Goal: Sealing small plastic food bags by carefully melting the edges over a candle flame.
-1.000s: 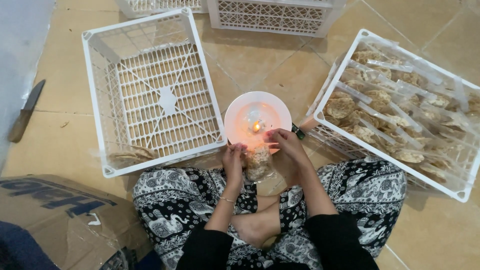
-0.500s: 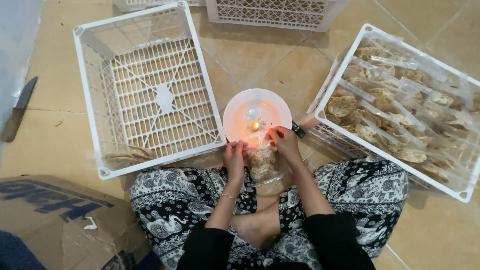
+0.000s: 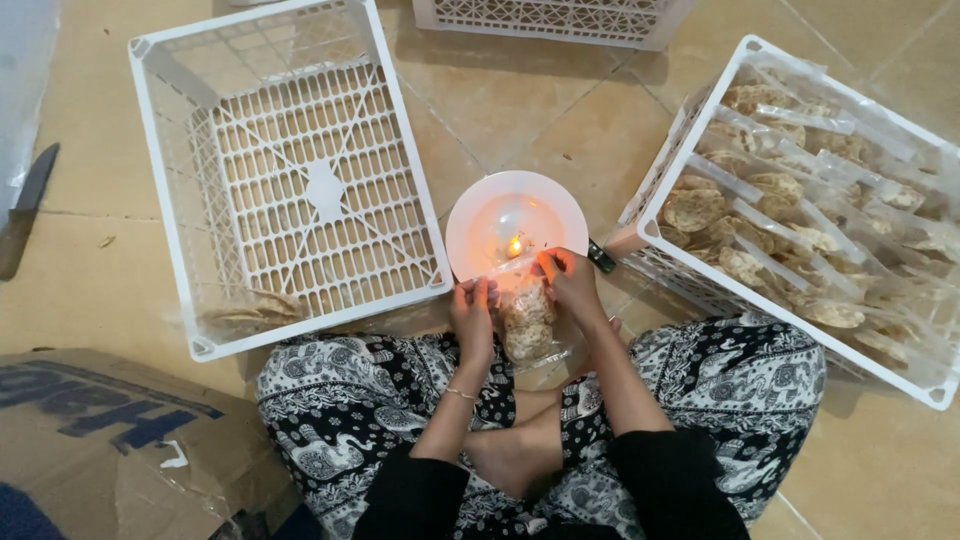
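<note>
home snack-packing spot | tiled floor [image 3: 520,110] | white crates [image 3: 280,180] | bagged crackers [image 3: 800,230] | cardboard [image 3: 100,440]

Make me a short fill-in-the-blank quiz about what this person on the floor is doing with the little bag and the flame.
1. Both hands, the left hand and the right hand, hold a clear bag of crackers next to a small ____ burning on the white plate.
2. The white crate on the person's left is nearly ____.
3. The crate on the person's right holds many ____ of crackers.
4. The person sits on a ____ floor.

Missing words: flame; empty; bags; tiled
</note>
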